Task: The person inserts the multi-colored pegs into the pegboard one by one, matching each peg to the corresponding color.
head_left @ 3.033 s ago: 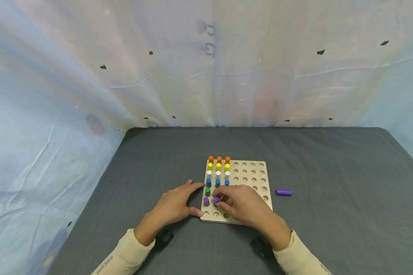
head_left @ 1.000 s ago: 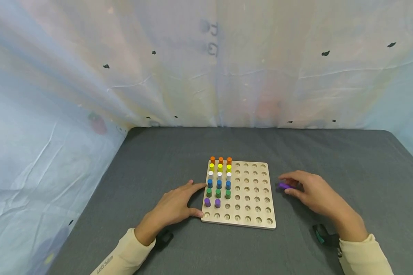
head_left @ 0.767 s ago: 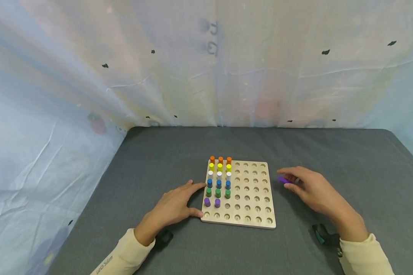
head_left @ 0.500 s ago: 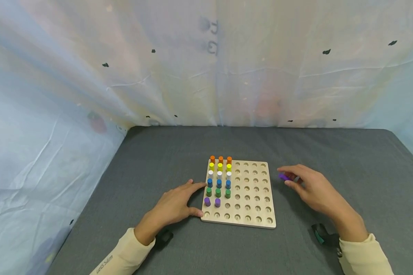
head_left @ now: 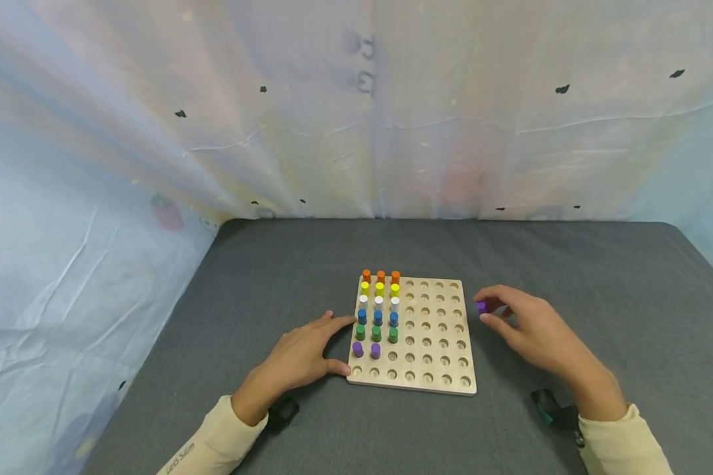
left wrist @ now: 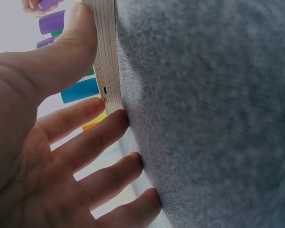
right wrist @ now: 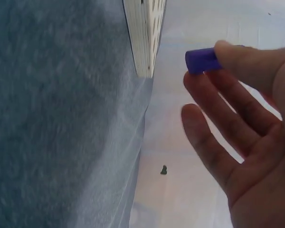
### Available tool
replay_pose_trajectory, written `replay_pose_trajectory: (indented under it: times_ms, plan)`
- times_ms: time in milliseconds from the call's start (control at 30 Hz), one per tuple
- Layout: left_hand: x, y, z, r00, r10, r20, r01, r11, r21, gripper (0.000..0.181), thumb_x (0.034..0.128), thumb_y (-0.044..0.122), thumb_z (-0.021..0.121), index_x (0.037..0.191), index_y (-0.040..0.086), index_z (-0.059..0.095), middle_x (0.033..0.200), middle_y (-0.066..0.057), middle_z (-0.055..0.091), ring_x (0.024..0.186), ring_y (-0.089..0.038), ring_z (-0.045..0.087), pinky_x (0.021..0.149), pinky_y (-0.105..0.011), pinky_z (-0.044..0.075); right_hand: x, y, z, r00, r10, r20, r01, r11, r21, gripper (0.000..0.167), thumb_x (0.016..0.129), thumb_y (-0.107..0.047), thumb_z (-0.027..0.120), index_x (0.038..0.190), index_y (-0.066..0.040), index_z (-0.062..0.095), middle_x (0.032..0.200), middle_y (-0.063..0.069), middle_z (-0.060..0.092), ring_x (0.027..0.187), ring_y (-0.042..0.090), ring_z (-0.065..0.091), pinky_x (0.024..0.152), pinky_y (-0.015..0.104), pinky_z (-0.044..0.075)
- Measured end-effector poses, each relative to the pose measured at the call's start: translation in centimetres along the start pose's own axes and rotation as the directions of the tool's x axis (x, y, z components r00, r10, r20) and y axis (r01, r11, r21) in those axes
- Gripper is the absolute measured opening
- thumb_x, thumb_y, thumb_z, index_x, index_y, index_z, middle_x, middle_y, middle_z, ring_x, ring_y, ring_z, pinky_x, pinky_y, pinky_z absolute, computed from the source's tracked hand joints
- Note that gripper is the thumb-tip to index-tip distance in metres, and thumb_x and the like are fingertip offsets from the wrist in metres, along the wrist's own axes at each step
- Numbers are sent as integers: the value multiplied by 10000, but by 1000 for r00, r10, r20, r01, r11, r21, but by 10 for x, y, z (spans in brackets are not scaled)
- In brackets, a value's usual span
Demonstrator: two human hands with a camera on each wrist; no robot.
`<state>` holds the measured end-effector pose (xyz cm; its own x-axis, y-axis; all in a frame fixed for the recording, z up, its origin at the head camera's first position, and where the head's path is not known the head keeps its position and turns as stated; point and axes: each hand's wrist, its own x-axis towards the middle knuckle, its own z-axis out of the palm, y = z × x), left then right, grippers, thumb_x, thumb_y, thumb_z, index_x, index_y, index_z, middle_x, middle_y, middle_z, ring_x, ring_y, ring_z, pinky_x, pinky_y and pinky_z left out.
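Note:
My right hand (head_left: pixel 529 333) pinches a purple peg (head_left: pixel 482 307) between thumb and fingertips, just right of the pegboard (head_left: pixel 418 378). In the right wrist view the purple peg (right wrist: pixel 202 61) is off the grey surface, and the other fingers are spread loosely. My left hand (head_left: pixel 300 353) lies along the board's left side, thumb and index fingertip touching its edge. The left wrist view has the thumb against the layered wooden edge (left wrist: pixel 107 47), the other fingers extended on the cloth. Orange, yellow, white, blue and green pegs fill rows of three; two purple pegs (head_left: pixel 366 350) stand in front of them.
Vacant holes (head_left: pixel 426 326) cover the board's right side and its front row. Dark grey cloth (head_left: pixel 285 264) covers the table. A pale printed sheet (head_left: pixel 356 132) hangs behind the table, and another stretch (head_left: pixel 95 277) hangs on the left.
My right hand left a purple peg in the board, moved right and picked the last loose purple peg off the cloth. It has since shifted slightly back toward the board. The left hand stays put.

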<state>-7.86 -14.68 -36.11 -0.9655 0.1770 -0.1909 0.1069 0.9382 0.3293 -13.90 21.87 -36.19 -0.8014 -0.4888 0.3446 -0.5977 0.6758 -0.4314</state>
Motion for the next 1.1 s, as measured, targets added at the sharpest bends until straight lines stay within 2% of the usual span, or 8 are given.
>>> replay_pose_trajectory:
  times_ms: [200,300,567,833,967,1100]
  plan:
    - [-1,0,2,1000,10,-2,-10,1000,-7,843,732,470,836,1480,327,474,1561,-131,430,1440,-336,423,1019,-686,391,-2,-9,4,1000,-15,14,15,1000,4,238,876,-166,768,1061,-243,639,926,-193,678,880,73,678,706,337,528]
    - [-2,-1,4,1000,2,-1,-2,1000,-9,845,726,467,840,1477,332,476,1560,-125,433,1434,-343,430,1012,-690,394,-1,-14,8,999,-31,32,30,999,27,238,874,-179,769,1052,-258,633,912,-223,677,879,42,682,706,330,533]
    - [-1,1,2,1000,-4,-7,4,1000,-9,849,728,456,842,1480,325,472,1559,-146,428,1406,-378,458,1004,-704,389,8,-39,17,995,-70,70,64,994,89,221,878,-240,766,1084,-244,686,942,-215,685,878,-14,661,722,304,540]
    - [-2,1,0,1000,-17,-2,17,1000,0,844,734,450,841,1482,317,473,1563,-139,425,1422,-367,439,1023,-696,381,24,-71,35,979,-152,134,134,981,139,202,913,-307,726,1105,-254,699,978,-182,706,890,-11,656,733,280,533]
    - [-1,3,-1,1000,-26,-1,26,1000,3,835,742,448,836,1483,324,470,1566,-130,423,1439,-350,421,1025,-697,379,28,-80,43,969,-191,157,165,973,160,191,915,-311,723,1096,-253,704,947,-184,712,844,-38,643,694,231,502]
    - [-1,4,0,1000,-9,-9,9,1000,-2,824,741,441,837,1473,293,488,1552,-129,445,1444,-335,417,1024,-680,395,29,-84,49,963,-198,182,171,974,151,180,906,-310,733,1079,-265,706,905,-193,707,799,-55,620,698,243,484]
